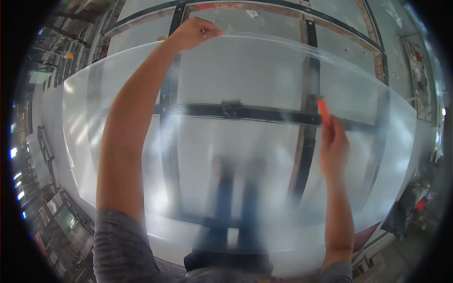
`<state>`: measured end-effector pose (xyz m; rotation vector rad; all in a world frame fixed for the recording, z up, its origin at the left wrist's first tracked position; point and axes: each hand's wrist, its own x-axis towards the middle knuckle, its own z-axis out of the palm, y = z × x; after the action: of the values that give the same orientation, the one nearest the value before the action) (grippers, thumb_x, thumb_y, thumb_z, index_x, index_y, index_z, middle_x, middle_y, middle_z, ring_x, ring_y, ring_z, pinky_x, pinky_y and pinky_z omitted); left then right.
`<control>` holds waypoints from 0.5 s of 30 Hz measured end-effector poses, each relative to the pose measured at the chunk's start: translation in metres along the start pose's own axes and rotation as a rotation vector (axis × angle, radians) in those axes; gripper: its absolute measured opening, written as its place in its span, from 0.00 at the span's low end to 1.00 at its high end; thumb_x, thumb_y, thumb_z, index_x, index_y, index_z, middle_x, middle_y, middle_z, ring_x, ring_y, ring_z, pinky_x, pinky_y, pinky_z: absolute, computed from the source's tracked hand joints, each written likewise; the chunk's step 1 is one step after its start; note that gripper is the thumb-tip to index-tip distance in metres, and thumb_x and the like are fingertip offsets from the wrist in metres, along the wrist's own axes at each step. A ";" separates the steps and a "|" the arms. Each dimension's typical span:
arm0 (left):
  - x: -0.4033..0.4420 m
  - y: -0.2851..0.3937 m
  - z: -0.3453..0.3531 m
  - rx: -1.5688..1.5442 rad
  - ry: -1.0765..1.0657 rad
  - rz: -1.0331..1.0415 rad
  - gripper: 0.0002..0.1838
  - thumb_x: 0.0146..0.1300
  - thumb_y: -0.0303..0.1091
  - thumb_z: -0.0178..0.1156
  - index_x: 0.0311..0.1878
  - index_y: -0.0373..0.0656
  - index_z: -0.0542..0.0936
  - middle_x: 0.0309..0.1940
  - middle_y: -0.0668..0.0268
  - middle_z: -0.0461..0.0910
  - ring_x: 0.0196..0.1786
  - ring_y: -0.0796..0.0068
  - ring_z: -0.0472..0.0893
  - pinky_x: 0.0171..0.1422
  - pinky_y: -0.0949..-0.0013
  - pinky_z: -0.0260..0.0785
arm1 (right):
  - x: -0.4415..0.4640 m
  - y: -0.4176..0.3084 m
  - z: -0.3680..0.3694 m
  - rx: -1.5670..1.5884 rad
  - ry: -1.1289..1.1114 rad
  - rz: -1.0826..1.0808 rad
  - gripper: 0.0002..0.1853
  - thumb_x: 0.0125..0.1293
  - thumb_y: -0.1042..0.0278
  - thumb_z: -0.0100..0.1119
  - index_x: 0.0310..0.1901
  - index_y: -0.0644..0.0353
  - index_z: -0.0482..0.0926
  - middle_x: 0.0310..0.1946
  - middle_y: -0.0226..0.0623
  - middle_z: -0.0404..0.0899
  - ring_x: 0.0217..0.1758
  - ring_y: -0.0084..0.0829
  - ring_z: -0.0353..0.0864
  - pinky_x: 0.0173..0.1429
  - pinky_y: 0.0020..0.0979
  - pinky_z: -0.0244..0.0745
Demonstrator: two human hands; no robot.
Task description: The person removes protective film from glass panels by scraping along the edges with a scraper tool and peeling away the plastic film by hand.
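Observation:
A large translucent ribbed plastic sheet (236, 155) spreads in front of me, bowed and shiny. At its far edge my left hand (196, 34) is closed, thumb and fingers pinching the rim. My right hand (334, 141) is wrapped round a slim orange-red tool (323, 111), which looks like a utility knife. That hand is over the right part of the sheet, and motion blurs it. Whether the tool's tip touches the sheet I cannot tell.
Under the sheet lies a dark metal frame (309, 35) with crossing bars, seen through the plastic. My legs show blurred through the near part. Racks and stacked material (61, 52) stand at the left; clutter (420, 203) lies at the right.

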<state>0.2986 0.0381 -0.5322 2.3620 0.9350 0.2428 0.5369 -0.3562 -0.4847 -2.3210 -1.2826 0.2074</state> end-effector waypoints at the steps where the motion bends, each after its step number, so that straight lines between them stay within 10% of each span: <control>1: -0.005 -0.013 -0.006 -0.004 0.008 -0.039 0.17 0.67 0.50 0.63 0.40 0.43 0.85 0.30 0.61 0.84 0.34 0.68 0.81 0.42 0.65 0.73 | -0.004 -0.016 0.011 -0.011 -0.003 0.001 0.17 0.74 0.59 0.53 0.58 0.58 0.76 0.39 0.42 0.80 0.42 0.42 0.81 0.47 0.38 0.75; 12: -0.037 -0.030 -0.001 -0.113 0.747 -0.217 0.15 0.69 0.44 0.61 0.42 0.42 0.85 0.27 0.68 0.84 0.29 0.80 0.79 0.36 0.73 0.70 | 0.024 -0.107 0.065 -0.098 -0.123 -0.464 0.18 0.63 0.64 0.65 0.54 0.55 0.78 0.45 0.38 0.78 0.46 0.42 0.78 0.52 0.38 0.74; 15: -0.037 -0.032 -0.003 -0.396 0.827 -0.249 0.14 0.66 0.46 0.63 0.40 0.45 0.85 0.24 0.64 0.83 0.27 0.65 0.81 0.36 0.64 0.72 | 0.110 -0.152 0.108 -0.002 0.061 -0.603 0.18 0.62 0.62 0.67 0.53 0.55 0.80 0.48 0.38 0.79 0.51 0.42 0.79 0.53 0.36 0.75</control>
<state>0.2518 0.0331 -0.5464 1.7371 1.3720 1.2362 0.4443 -0.1607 -0.4969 -1.8183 -1.8695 -0.0667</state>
